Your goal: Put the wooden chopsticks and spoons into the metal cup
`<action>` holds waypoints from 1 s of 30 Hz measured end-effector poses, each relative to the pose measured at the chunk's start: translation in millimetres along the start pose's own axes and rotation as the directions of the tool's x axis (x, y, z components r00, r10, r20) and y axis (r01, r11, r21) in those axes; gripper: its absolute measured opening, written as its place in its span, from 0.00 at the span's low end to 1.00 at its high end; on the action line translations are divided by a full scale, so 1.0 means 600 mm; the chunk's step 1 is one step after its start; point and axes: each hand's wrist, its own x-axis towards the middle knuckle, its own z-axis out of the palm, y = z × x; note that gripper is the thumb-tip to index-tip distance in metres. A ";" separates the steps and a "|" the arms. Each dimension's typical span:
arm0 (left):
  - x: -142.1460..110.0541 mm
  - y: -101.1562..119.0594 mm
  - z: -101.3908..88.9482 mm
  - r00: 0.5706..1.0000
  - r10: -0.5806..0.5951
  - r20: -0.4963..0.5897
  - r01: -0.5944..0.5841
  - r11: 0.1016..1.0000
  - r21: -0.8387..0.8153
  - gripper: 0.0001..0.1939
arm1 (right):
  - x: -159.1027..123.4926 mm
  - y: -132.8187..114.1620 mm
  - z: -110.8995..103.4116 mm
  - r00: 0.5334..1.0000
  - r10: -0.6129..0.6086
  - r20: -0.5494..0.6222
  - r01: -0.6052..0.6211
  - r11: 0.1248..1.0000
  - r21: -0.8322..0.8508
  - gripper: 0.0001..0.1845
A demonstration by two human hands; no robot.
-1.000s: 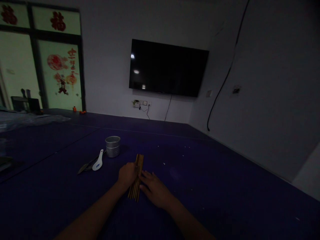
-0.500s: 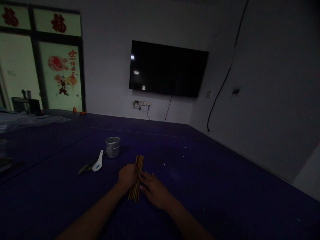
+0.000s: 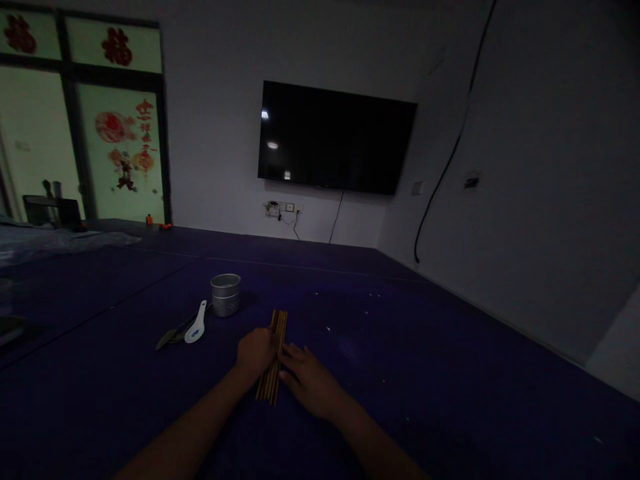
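Several brown wooden chopsticks (image 3: pixel 271 383) lie side by side on the dark purple-blue table (image 3: pixel 450 400), pointing away from me. My left hand (image 3: pixel 257 351) is closed over their left side near the middle, its fingertips hidden. From the right, my right hand (image 3: pixel 310 382) rests with fingers stretched out and apart, the tips touching the bundle's right edge. Beyond my left hand stands a grey metal cup (image 3: pixel 226 295), upright. Beside it, a white spoon (image 3: pixel 197 327) with a blue mark lies partly over darker cutlery (image 3: pixel 170 338), whose kind is hard to make out.
Small white scraps (image 3: pixel 329 328) dot the surface to the right. Clear plastic sheeting (image 3: pixel 75 243) covers the far left, near small orange objects (image 3: pixel 165 227). A television (image 3: pixel 335 139) hangs on the wall, and a black cable (image 3: pixel 445 170) runs down at right.
Almost nothing differs. Both hands stay at the chopsticks with only a very slight shift, and the cup and spoon have not moved.
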 end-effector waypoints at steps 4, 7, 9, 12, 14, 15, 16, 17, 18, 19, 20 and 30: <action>0.003 -0.001 -0.002 0.999 -0.014 0.031 0.013 1.000 0.009 0.20 | 0.001 0.001 0.001 1.000 0.001 0.006 -0.001 1.000 0.001 0.25; 0.004 -0.002 -0.003 1.000 -0.008 0.029 0.008 1.000 0.003 0.19 | 0.001 0.001 0.002 1.000 0.005 0.002 -0.005 1.000 0.004 0.25; 0.004 -0.001 -0.002 1.000 -0.004 0.020 0.004 1.000 0.000 0.19 | 0.001 0.001 0.002 1.000 0.010 0.002 -0.010 1.000 0.002 0.25; 0.004 -0.001 -0.002 1.000 -0.018 0.014 0.018 1.000 0.015 0.19 | 0.000 0.001 0.002 1.000 0.012 0.008 -0.012 1.000 -0.002 0.25; 0.005 -0.001 -0.001 1.000 -0.019 0.012 0.018 1.000 0.019 0.19 | 0.000 0.001 0.002 1.000 0.011 0.009 -0.011 1.000 -0.002 0.25; 0.005 -0.001 -0.001 1.000 -0.010 0.014 0.010 1.000 0.016 0.19 | 0.000 0.001 0.002 1.000 0.011 0.007 -0.011 1.000 -0.001 0.26; 0.006 -0.002 0.000 1.000 -0.002 0.017 0.002 1.000 0.013 0.19 | 0.000 0.002 0.002 1.000 0.011 0.005 -0.011 1.000 0.001 0.26; 0.006 -0.002 0.000 1.000 0.004 0.023 -0.004 1.000 0.011 0.19 | 0.001 0.002 0.003 1.000 0.010 0.004 -0.010 1.000 0.002 0.26; 0.007 -0.003 0.001 1.000 0.006 0.027 -0.006 1.000 0.009 0.19 | 0.001 0.003 0.003 1.000 0.009 0.004 -0.009 1.000 0.002 0.26; 0.007 -0.004 0.001 1.000 0.007 0.028 -0.007 1.000 0.007 0.19 | 0.001 0.004 0.004 1.000 0.007 0.004 -0.007 1.000 0.002 0.26; 0.007 -0.004 0.002 1.000 0.008 0.024 -0.008 1.000 0.004 0.20 | 0.002 0.005 0.005 1.000 0.006 0.003 -0.006 1.000 0.002 0.26; 0.004 -0.004 0.005 0.999 0.032 -0.010 -0.032 0.999 0.013 0.19 | 0.001 0.002 0.001 1.000 0.013 0.004 -0.013 1.000 0.028 0.25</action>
